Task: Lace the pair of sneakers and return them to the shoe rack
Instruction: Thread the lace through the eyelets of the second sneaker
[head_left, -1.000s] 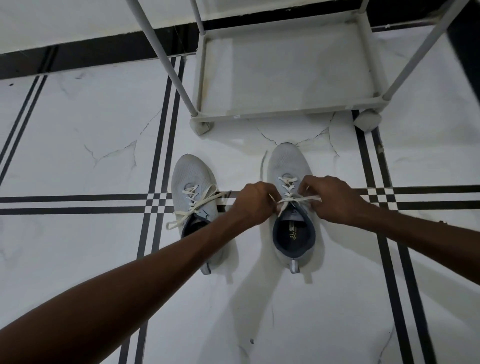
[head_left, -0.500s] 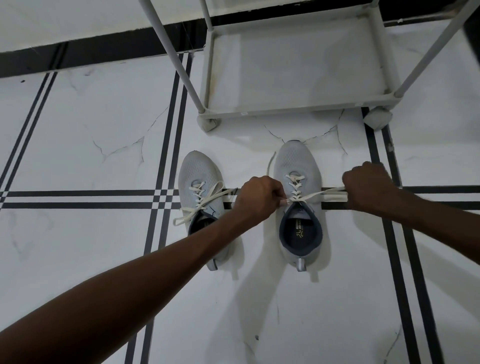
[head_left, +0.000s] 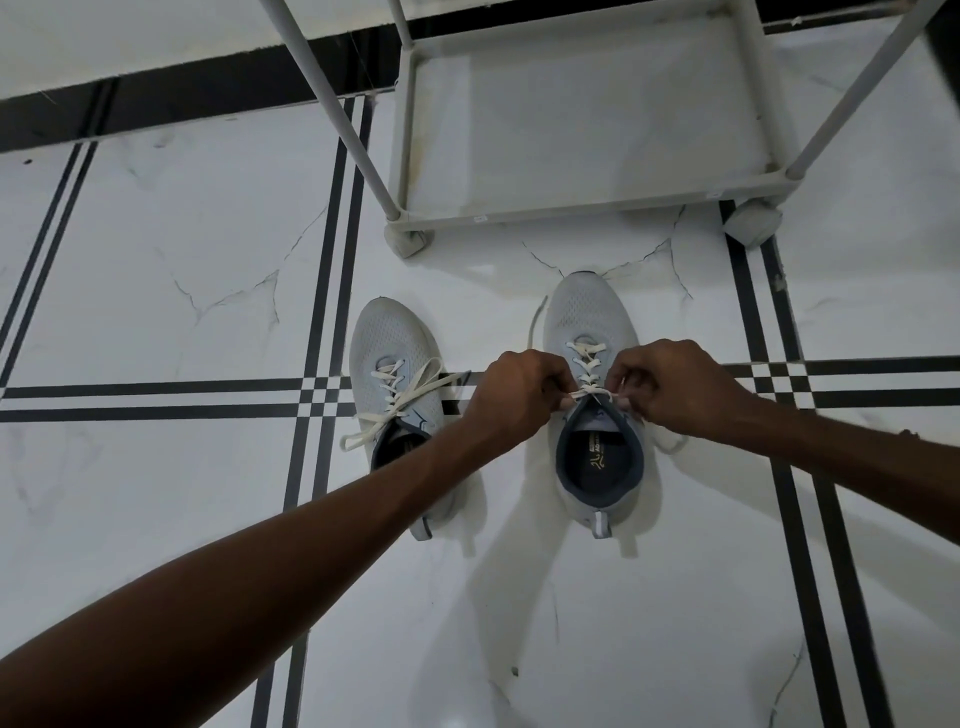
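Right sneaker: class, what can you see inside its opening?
Inside the right sneaker a dark insole with small pale print shows, ringed by a dark blue collar. The toe end is hidden under the tongue and the lace that both hands pinch.

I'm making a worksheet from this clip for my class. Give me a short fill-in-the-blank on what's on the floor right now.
1. Both hands work the lace of the sneaker on the ____ side of the picture.
2. The other sneaker has its lace ends lying ____.
3. The shoe rack shelf nearest the floor holds ____ shoes.
4. Both sneakers point their toes toward the ____.

Missing words: right; loose; no; rack
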